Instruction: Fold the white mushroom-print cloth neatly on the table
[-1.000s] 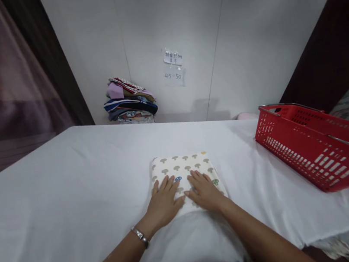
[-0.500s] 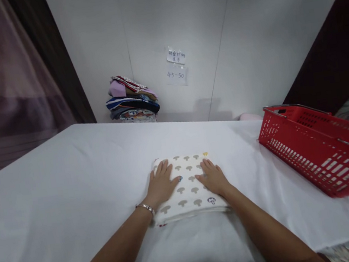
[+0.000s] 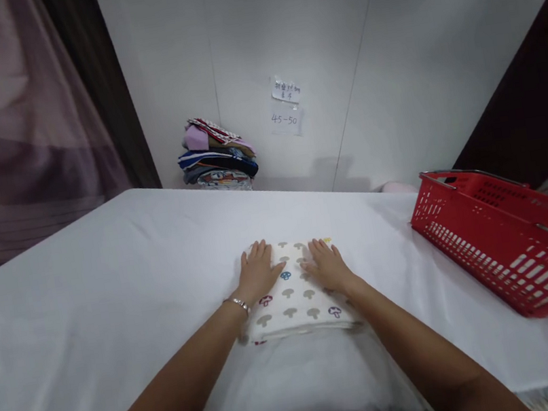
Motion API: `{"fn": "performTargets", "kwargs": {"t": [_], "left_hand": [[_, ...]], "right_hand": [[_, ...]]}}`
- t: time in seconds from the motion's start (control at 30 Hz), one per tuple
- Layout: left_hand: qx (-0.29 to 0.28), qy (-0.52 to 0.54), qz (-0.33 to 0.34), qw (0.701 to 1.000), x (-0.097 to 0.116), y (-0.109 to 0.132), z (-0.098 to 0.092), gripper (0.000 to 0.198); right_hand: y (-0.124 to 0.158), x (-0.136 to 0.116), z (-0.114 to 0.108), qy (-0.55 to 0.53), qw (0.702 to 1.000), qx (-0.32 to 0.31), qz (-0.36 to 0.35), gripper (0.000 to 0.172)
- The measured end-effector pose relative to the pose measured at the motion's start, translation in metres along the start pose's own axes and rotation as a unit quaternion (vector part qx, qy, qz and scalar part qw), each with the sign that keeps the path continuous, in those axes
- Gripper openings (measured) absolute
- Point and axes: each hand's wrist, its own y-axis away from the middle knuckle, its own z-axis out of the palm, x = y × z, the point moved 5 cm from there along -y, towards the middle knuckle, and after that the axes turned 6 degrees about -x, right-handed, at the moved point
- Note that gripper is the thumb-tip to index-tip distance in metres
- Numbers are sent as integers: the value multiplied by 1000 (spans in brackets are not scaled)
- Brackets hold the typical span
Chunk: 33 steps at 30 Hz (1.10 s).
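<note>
A folded white cloth (image 3: 288,303) printed with grey, red, blue and purple mushrooms lies flat on the white-covered table (image 3: 170,269) before me. My left hand (image 3: 258,272) rests flat on its left side, fingers spread, a silver bracelet at the wrist. On the right side lies my right hand (image 3: 328,266), palm down with fingers apart. Both hands touch the cloth's upper half and hide parts of the print. The folded layers show along the near edge.
A red plastic basket (image 3: 506,239) with metal handles stands on the table's right side. Beyond the far edge rises a stack of folded clothes (image 3: 217,152) against the pale wall. A handwritten paper sign (image 3: 286,120) hangs there. A pinkish curtain (image 3: 11,135) covers the left.
Both hands have slid a little farther up the cloth, toward its far edge, uncovering a red mushroom at the left. The camera view has shifted slightly.
</note>
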Motion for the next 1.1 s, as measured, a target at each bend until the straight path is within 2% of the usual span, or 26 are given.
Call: {"fn": "performTargets", "kwargs": {"t": [0.1,0.23,0.5,0.7,0.83,1.0,1.1], "left_hand": [[-8,-14,17,1000,4,-13,2,59],[-12,2,12,1000,1,-20,7,61],[46,12,27,998,0,-18,6,50],[59,17,31,998,2,-16,6,46],[47,32,27,998,0,-18,10,52],[-12,102,6,995,-10,-16,11,63],[21,164,-64,984,-28,-2,2,65]], "right_hand": [[-21,-6,0,11,1000,-2,-27,71],[-37,5,12,17,1000,-17,-11,70],[-41,14,22,18,1000,12,-21,72],[-40,13,24,30,999,18,-18,68],[-39,8,15,27,999,15,-24,64],[-49,8,-6,-20,998,-56,-23,58],[-57,19,-16,-30,997,-75,-7,64]]}}
